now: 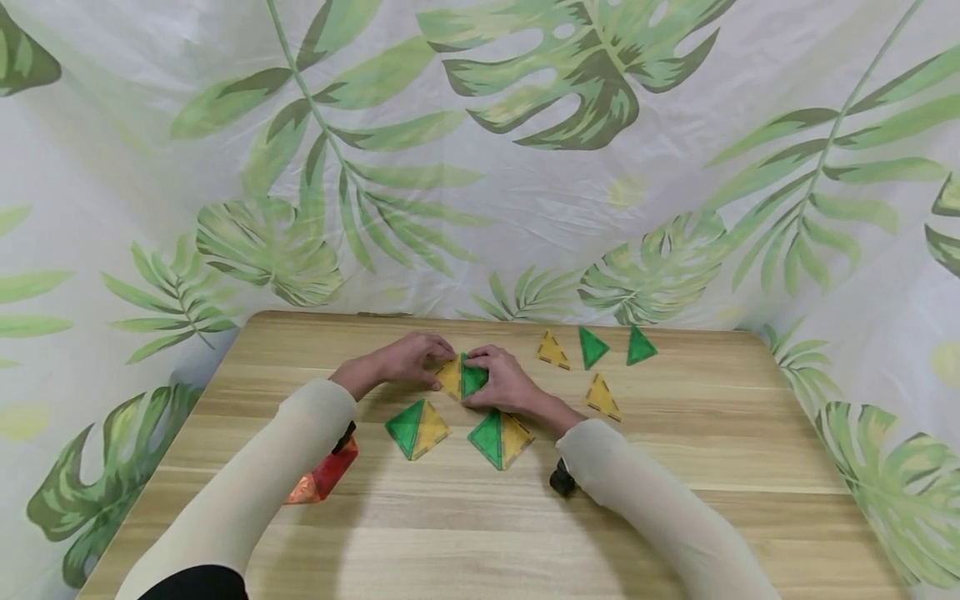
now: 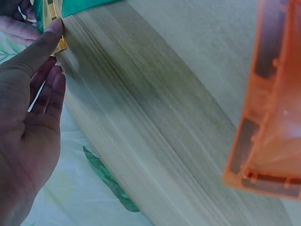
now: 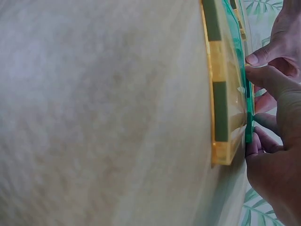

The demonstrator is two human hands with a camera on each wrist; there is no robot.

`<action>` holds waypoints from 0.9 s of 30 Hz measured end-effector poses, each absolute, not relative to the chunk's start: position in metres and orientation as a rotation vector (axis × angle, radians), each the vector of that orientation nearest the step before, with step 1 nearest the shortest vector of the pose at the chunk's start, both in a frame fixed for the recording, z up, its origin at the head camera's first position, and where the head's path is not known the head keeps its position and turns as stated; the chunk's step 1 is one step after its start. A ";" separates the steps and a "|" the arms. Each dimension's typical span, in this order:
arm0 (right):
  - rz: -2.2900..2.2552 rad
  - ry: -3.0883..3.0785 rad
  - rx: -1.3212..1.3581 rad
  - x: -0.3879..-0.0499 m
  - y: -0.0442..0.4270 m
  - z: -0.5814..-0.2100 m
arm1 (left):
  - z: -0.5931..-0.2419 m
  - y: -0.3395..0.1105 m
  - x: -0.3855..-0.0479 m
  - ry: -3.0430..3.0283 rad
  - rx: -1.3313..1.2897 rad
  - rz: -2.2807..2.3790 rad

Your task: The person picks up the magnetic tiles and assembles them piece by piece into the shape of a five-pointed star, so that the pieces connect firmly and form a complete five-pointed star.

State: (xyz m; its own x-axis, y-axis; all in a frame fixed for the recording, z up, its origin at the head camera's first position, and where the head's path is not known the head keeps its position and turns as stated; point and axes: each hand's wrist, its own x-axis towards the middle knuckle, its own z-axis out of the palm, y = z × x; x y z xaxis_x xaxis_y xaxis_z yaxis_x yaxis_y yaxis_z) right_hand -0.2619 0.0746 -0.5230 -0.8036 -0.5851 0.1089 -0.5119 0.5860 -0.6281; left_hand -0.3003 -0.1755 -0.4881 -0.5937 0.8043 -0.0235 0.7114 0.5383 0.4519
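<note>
Head view: over a wood-grain counter (image 1: 675,517), two hands meet at a pair of translucent triangles set edge to edge. The left hand (image 1: 405,362) pinches the yellow triangle (image 1: 450,377) at its outer side, and the right hand (image 1: 504,380) holds the green triangle (image 1: 472,379) between thumb and fingers. Nearer the person lie two diamonds, each half green and half yellow: the left diamond (image 1: 417,429) and the right diamond (image 1: 501,439), well apart. Toward the far right are the loose yellow tiles (image 1: 552,350) and the loose green tiles (image 1: 592,347), two of each colour. A red piece (image 1: 335,471) shows partly behind the left sleeve (image 1: 247,467). Leaf-patterned cloth (image 1: 525,217) hangs around the counter.

Left wrist view: the left grip is narrow, thumb against the yellow triangle's edge at upper left, other fingers bent below it. Fingers of the right hand show just beyond. An orange frame (image 2: 258,103) looms close at the right.

Right wrist view: the right grip is narrow too, fingertips along the green triangle's edge, the left thumb near them. A yellow tile edge (image 3: 219,84) stands in the foreground.
</note>
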 end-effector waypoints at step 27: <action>-1.203 2.677 -0.829 -0.244 0.137 -0.504 | -0.479 -0.135 -0.294 2.595 1.032 0.807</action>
